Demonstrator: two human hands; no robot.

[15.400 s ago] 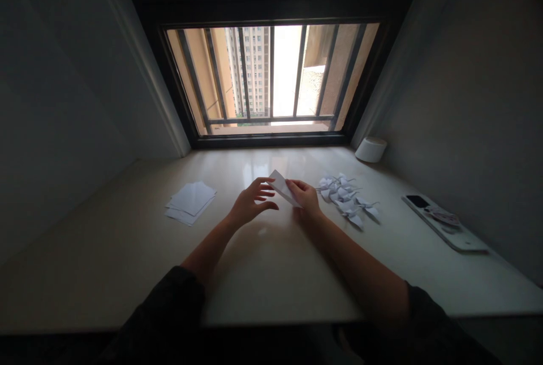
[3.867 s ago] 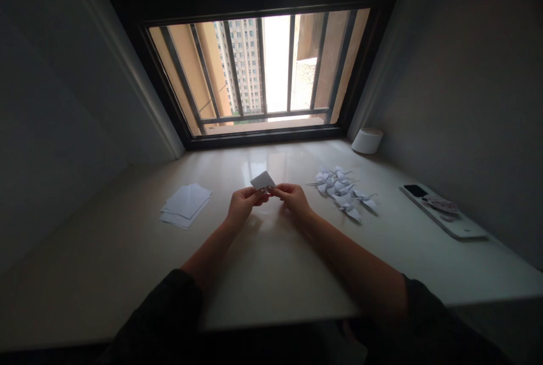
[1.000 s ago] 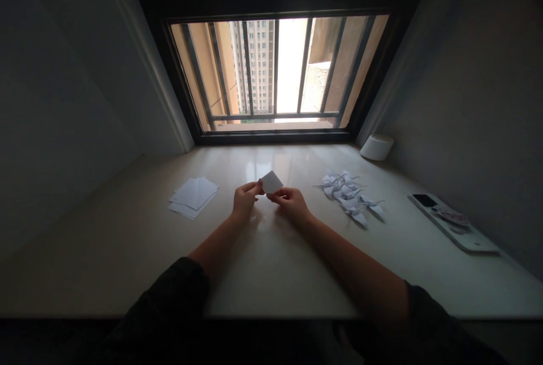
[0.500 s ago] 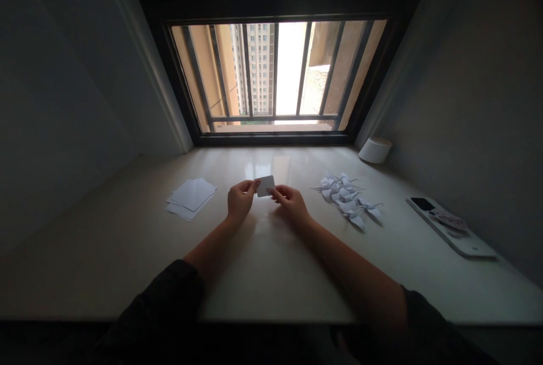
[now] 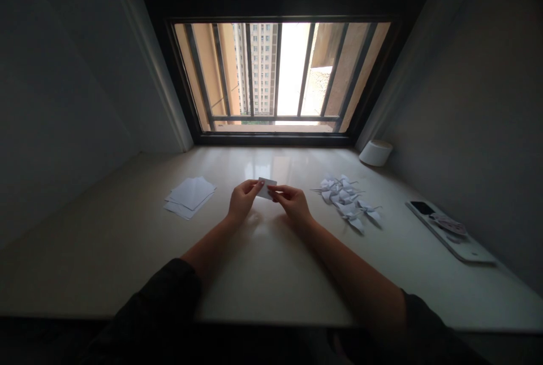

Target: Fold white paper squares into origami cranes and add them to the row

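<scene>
A small folded piece of white paper (image 5: 266, 188) is held just above the pale counter (image 5: 271, 263), pinched from both sides. My left hand (image 5: 242, 200) grips its left edge with thumb and fingertips. My right hand (image 5: 292, 204) pinches its right edge, fingers curled. The paper lies nearly flat and edge-on to me, so little of its face shows. A loose stack of white paper squares (image 5: 189, 197) lies to the left of my hands. A pile of several folded white paper figures (image 5: 347, 202) lies to the right.
A barred window (image 5: 278, 73) rises at the back edge of the counter. A white round container (image 5: 375, 153) stands in the back right corner. A dark phone (image 5: 422, 207) and a white tray-like slab (image 5: 460, 239) lie along the right wall.
The folded paper has tipped down from a raised, face-on tilt to nearly flat between my fingertips. Both hands stayed in place at the counter's middle.
</scene>
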